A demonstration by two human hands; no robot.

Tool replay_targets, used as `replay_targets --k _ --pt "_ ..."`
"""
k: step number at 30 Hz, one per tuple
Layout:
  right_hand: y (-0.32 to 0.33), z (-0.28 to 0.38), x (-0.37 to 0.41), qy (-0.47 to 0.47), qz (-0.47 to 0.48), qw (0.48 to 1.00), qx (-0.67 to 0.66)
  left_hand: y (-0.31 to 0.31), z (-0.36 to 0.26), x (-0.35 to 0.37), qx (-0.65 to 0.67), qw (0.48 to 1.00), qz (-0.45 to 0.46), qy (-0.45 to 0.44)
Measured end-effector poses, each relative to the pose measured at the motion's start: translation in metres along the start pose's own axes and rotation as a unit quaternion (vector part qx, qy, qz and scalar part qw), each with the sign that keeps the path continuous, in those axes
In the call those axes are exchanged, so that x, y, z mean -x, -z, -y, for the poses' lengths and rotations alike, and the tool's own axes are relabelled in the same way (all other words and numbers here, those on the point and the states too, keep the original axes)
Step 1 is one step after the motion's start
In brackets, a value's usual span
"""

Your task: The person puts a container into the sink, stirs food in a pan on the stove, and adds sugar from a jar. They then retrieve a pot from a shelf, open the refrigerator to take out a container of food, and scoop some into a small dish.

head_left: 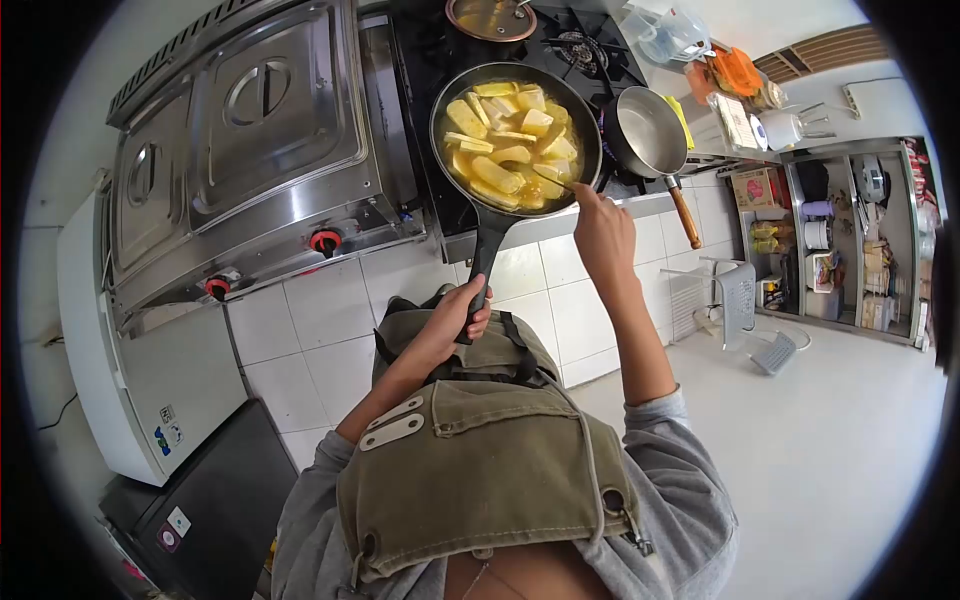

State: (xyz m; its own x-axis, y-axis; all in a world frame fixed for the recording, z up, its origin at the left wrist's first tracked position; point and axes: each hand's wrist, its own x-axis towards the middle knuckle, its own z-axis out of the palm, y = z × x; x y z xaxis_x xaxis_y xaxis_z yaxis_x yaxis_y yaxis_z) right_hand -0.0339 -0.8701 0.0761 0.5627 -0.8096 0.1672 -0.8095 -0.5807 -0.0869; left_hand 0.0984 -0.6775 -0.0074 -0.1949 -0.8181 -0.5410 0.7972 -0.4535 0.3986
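A black frying pan (436, 130) sits on the stove, filled with yellow pieces of food (497, 175) in a yellowish liquid. Its black handle points down toward my body. My left hand (462, 322) is wrapped round that handle. Over the pan's lower right edge, my right hand (604, 235) is closed on a thin utensil (553, 181), whose far end reaches in among the food. What kind of utensil it is, I cannot tell.
Right of the pan stands a small saucepan (650, 130) with a wooden handle. A lidded pot (490, 18) is behind. Steel warmers (275, 110) with red knobs stand left. Shelves (850, 240) and a grey chair (738, 300) are at the right.
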Motion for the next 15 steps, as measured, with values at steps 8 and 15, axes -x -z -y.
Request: replay_targets --k 8,15 --pt "0.004 -0.010 0.002 -0.004 -0.048 0.997 -0.053 0.000 -0.003 0.003 -0.011 1.000 0.001 -0.003" --pt "-0.008 -0.001 0.026 -0.016 0.021 0.996 -0.087 0.002 -0.002 0.001 -0.003 1.000 0.005 0.008"
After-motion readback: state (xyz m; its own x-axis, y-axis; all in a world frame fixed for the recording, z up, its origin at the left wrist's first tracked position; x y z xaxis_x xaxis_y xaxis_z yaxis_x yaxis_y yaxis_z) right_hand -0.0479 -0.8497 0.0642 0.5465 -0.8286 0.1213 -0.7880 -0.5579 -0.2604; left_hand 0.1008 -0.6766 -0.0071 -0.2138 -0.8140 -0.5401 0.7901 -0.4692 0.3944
